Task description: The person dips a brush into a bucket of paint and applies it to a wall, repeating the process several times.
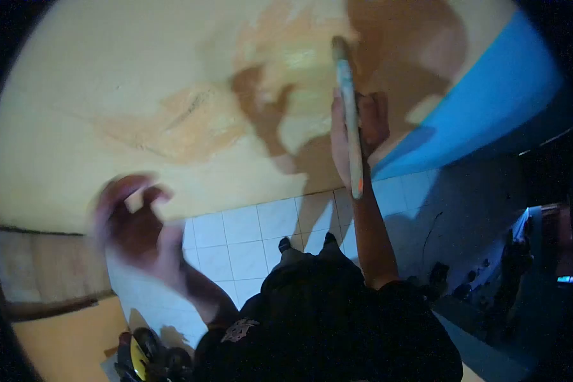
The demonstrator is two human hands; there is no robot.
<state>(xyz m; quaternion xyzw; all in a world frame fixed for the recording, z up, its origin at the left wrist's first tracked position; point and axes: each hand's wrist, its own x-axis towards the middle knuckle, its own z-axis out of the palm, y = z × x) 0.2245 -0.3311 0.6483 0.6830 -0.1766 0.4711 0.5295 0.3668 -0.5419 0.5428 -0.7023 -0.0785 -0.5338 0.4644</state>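
Observation:
A long-handled paintbrush point(351, 127) is held upright in my right hand point(361, 130), its dark bristles against or close to the wall point(140, 57). Whether the bristles touch it cannot be told. The handle is pale with worn paint marks. Around the brush the cream wall shows orange-brown patches point(197, 127) and the shadows of my hand and arm. On the left, my left hand point(137, 226) is raised in front of the wall's lower part, blurred, with fingers curved and apart and nothing in them.
White floor tiles point(248, 251) run below the wall, with my feet on them. A blue wall section point(477, 95) stands at the right. Dark and yellow items point(137, 356) lie at the lower left, near a wooden panel point(51, 267). Dark clutter fills the lower right.

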